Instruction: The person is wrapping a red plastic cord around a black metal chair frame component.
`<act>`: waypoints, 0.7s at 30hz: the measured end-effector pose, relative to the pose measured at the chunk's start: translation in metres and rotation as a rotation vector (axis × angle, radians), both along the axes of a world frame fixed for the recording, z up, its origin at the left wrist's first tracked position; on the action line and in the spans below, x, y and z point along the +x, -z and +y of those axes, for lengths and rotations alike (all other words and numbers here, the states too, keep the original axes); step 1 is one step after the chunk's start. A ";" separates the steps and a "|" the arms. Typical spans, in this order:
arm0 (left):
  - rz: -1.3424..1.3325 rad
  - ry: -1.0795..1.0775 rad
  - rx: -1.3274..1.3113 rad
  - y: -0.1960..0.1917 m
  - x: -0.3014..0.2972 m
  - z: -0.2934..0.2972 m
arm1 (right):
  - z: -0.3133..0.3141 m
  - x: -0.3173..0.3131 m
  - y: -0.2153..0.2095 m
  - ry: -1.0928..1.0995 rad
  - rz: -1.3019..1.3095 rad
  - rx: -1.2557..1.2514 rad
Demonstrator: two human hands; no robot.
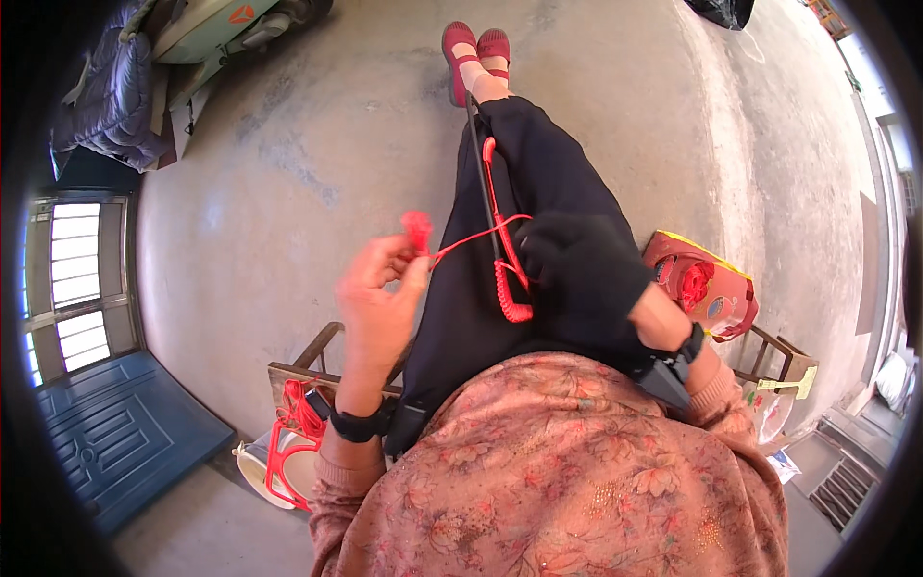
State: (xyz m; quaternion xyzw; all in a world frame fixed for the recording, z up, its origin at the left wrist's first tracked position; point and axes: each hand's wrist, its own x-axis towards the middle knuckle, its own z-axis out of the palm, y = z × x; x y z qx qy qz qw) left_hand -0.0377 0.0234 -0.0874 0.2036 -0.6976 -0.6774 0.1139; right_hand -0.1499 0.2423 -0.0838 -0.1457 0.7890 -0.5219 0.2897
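A slim frame [480,159], part dark rod and part wrapped in red cord, lies along my lap over black trousers. Its lower corner carries a tight band of red coils [510,300]. My left hand [380,293], bare, is left of the frame, thumb and fingers pinched on red cord [471,237]; a blurred red bundle [416,229] sticks up from its fingertips. The cord stretches across the frame to my right hand [588,264]. That hand wears a black glove, is smeared by motion and appears closed where the cord meets it, beside the frame.
A red bag [707,285] with a red bundle inside rests on a wooden bench end [784,358] to the right. On the left, a pale bucket [252,473] stands by red frames and cord [300,413]. Farther off are a blue door [135,433] and a scooter [216,29].
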 end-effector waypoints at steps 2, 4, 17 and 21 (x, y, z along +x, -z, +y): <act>-0.062 0.254 -0.799 -0.003 -0.007 0.010 | -0.009 0.007 0.022 -0.140 -0.050 0.067; 0.017 0.430 -0.892 0.016 -0.009 0.018 | -0.022 0.015 0.035 -0.244 0.189 0.101; -0.092 0.594 0.944 -0.032 -0.008 0.022 | 0.073 0.034 -0.039 0.018 -0.014 -0.761; 0.026 0.272 1.436 -0.027 -0.013 0.038 | 0.071 0.036 -0.068 0.132 -0.328 -0.887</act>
